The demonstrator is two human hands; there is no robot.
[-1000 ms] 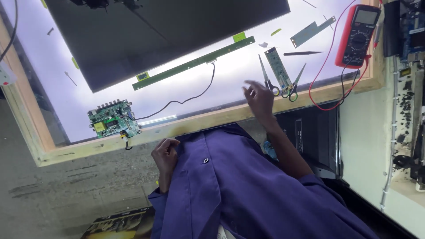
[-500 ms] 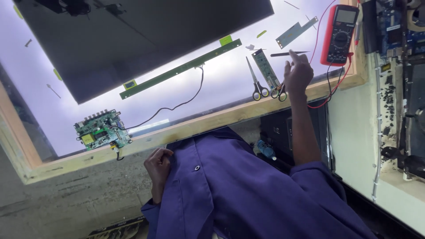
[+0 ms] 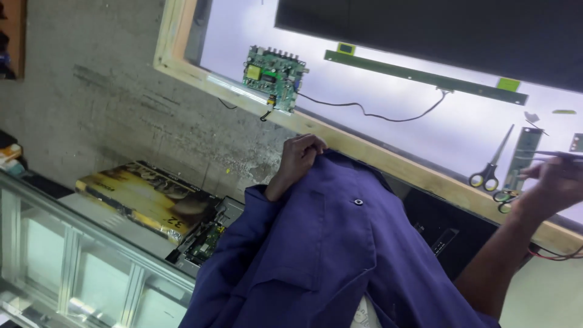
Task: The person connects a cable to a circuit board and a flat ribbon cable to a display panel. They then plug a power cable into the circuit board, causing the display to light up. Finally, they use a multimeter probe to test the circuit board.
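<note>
While the view tilts across the lit desk, this is how things lie:
Left hand: fingers curled shut into a loose fist, pressed against the collar of the purple work coat, just below the wooden frame of the desk; whether the grip pinches the cloth I cannot tell
Right hand: at the right edge of the view, arm stretched up from the coat, grip closed on a thin dark tool that points left over the glowing surface
Scissors: lying on the lit surface just left of the right hand, handles toward the frame, untouched
Narrow green strip board: flat between the scissors and the right hand
Green circuit board: near the frame's upper left part, well apart from both hands, a black wire running from it to the long green bar
Dark panel: covers the top of the lit surface
Below the desk: a yellow box beside grey concrete
</note>
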